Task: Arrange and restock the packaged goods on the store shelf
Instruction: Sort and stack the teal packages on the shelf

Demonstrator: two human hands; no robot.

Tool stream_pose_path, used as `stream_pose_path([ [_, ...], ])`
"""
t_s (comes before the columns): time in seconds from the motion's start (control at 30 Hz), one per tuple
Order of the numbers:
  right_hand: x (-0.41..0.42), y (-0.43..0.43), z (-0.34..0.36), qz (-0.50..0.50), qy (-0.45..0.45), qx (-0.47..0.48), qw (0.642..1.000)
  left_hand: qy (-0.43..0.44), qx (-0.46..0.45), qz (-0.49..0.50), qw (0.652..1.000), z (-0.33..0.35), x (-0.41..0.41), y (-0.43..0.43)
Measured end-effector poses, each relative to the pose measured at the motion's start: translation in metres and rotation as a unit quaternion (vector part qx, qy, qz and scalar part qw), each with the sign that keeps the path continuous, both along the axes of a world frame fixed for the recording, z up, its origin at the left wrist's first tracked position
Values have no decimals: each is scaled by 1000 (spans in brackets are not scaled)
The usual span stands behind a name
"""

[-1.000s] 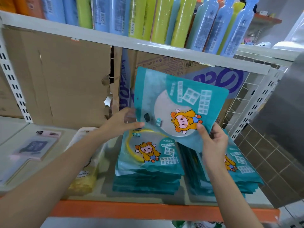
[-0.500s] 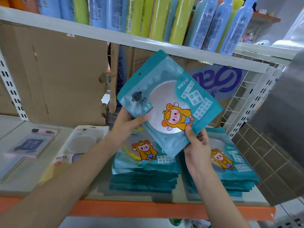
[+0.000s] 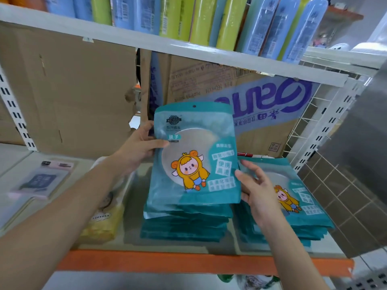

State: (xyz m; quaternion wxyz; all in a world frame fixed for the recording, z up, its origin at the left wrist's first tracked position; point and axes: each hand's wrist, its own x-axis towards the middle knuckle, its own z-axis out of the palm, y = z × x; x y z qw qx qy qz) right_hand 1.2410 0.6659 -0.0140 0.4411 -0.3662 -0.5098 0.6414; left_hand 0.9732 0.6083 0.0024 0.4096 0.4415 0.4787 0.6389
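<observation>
A teal mirror packet [image 3: 194, 155] with a yellow cartoon figure stands nearly upright over the left stack of teal packets [image 3: 184, 222] on the shelf. My left hand [image 3: 140, 149] grips its left edge, thumb across the front. My right hand [image 3: 253, 187] holds its lower right edge, thumb on the front and fingers behind. A second stack of the same teal packets [image 3: 297, 201] lies to the right, partly under my right hand.
Yellow packets [image 3: 102, 222] lie left of the stacks, and a pink and grey packet [image 3: 44, 176] farther left. Cardboard boxes [image 3: 69, 91] fill the back. Blue and green bottles [image 3: 209, 17] line the upper shelf. A wire side panel [image 3: 310, 130] closes the right end. The shelf's orange front edge [image 3: 188, 260] runs below.
The packet has turned from tilted to upright and come down onto the left stack. Both hands followed it, my right hand shifting to its lower right edge.
</observation>
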Motion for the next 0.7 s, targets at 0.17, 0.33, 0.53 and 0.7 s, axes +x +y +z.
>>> stream_pose_path([
  [0.17,-4,-8,-4,70,-192,70,976,3,-96,21,995,-11,-2,9],
  [0.33,-6,-11,-3,99,-272,74,954,5,-157,57,986,-23,-4,21],
  [0.53,-6,-12,-4,79,-269,84,956,76,-210,100,970,-31,-4,26],
  [0.7,-4,-13,-8,101,-260,78,957,102,-237,99,961,-32,2,23],
])
